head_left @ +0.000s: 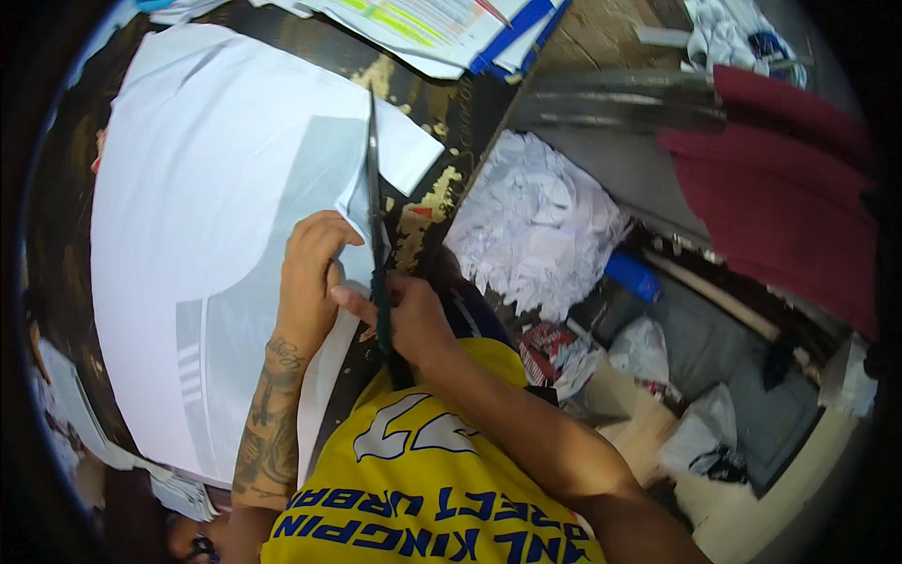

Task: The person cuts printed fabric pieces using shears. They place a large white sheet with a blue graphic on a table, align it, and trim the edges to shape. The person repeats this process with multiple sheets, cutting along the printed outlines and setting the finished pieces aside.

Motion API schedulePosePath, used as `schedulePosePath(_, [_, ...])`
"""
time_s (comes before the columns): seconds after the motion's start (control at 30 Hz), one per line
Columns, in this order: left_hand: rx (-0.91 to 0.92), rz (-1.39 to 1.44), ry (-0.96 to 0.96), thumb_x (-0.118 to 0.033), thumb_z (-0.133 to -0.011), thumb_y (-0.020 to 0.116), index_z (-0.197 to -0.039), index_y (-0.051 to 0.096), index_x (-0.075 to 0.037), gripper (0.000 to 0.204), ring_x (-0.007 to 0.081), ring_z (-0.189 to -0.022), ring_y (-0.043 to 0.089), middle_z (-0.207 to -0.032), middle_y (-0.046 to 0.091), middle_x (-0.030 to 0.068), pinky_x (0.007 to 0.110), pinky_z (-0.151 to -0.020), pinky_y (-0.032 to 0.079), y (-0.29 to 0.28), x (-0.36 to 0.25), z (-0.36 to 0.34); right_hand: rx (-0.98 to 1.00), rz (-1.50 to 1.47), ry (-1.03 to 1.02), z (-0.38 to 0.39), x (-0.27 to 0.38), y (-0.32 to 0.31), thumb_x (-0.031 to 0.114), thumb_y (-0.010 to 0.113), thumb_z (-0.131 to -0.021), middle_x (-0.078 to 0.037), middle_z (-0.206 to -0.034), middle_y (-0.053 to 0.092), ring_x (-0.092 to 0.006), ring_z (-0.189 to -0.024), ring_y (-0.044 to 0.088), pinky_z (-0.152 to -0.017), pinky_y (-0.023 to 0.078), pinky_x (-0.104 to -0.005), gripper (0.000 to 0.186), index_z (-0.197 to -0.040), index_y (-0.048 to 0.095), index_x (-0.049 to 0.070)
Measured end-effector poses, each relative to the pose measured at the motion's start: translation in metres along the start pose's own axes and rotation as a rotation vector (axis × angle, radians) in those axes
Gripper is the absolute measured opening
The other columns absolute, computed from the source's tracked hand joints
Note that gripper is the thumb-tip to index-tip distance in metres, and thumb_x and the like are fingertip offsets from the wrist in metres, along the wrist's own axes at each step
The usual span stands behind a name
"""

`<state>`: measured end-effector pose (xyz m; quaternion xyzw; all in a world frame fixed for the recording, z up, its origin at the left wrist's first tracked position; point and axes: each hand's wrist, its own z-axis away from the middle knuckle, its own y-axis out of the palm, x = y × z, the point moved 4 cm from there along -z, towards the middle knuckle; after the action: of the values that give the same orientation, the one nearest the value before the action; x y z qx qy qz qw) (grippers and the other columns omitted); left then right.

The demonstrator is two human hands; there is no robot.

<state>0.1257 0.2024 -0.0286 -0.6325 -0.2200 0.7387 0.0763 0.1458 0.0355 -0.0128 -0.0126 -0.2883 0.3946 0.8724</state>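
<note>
Large white sheets [178, 188], with a grey translucent pattern piece among them, lie on a dark worn table. My left hand [315, 254] pinches the sheets at their right edge, fingers curled. My right hand [413, 315] grips long shears [374, 160] by their dark green-wrapped handle, close to my body. The blades point away from me along the sheets’ edge, beside a white flap [404, 155] on the right. Whether the blades are apart is hard to tell.
Papers with a blue binder [512, 38] lie at the far edge. Right of the table are a heap of white scraps [536, 216], a blue cylinder [631, 274], maroon cloth [770, 197] and plastic bags [700, 437] on lower surfaces.
</note>
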Motion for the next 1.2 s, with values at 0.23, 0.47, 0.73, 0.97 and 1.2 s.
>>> schedulePosePath(0.23, [-0.295, -0.447, 0.127, -0.002, -0.086, 0.065, -0.121, 0.072, -0.008, 0.036, 0.0324, -0.131, 0.061, -0.125, 0.071, 0.0072, 0.05, -0.112, 0.043, 0.032, -0.07, -0.024, 0.252, 0.01, -0.141, 0.0, 0.025, -0.153, 0.045, 0.082, -0.098, 0.002, -0.079, 0.062, -0.009, -0.068, 0.059, -0.057, 0.045, -0.028, 0.042, -0.094, 0.066, 0.006])
schedulePosePath(0.47, [0.197, -0.065, 0.253, -0.014, -0.088, 0.072, -0.12, 0.073, -0.003, 0.034, 0.0343, -0.115, 0.066, -0.118, 0.073, 0.011, 0.052, -0.106, 0.049, 0.115, -0.107, -0.038, 0.614, 0.766, -0.128, -0.04, 0.065, -0.288, 0.054, 0.081, -0.097, 0.003, -0.09, 0.054, -0.0129, -0.09, 0.049, -0.078, 0.043, -0.0327, 0.048, -0.102, 0.067, 0.009])
schedulePosePath(0.73, [-0.452, -0.469, -0.216, -0.003, -0.081, 0.069, -0.124, 0.066, -0.002, 0.042, 0.0289, -0.132, 0.057, -0.133, 0.064, 0.0115, 0.045, -0.112, 0.042, 0.055, -0.06, -0.029, 0.651, 0.844, -0.258, -0.12, 0.113, -0.224, 0.061, 0.086, -0.087, 0.0, -0.079, 0.055, -0.0159, -0.076, 0.052, -0.07, 0.043, -0.0336, 0.06, -0.107, 0.072, 0.006])
schedulePosePath(0.97, [-0.445, -0.451, -0.292, -0.006, -0.082, 0.073, -0.13, 0.06, -0.004, 0.05, 0.0253, -0.141, 0.05, -0.142, 0.056, 0.0085, 0.044, -0.118, 0.037, 0.056, -0.062, -0.033, 0.577, 0.925, -0.234, -0.11, 0.129, -0.204, 0.059, 0.092, -0.083, 0.001, -0.075, 0.06, -0.013, -0.073, 0.054, -0.068, 0.044, -0.0303, 0.058, -0.094, 0.075, 0.005])
schedulePosePath(1.2, [-0.442, -0.391, -0.328, 0.002, -0.081, 0.07, -0.132, 0.057, -0.006, 0.053, 0.03, -0.141, 0.049, -0.142, 0.054, 0.0093, 0.048, -0.119, 0.034, 0.07, -0.057, -0.027, 0.594, 0.866, -0.111, -0.123, 0.116, -0.206, 0.054, 0.095, -0.082, 0.004, -0.067, 0.056, -0.0099, -0.065, 0.05, -0.061, 0.041, -0.0297, 0.055, -0.072, 0.067, 0.007])
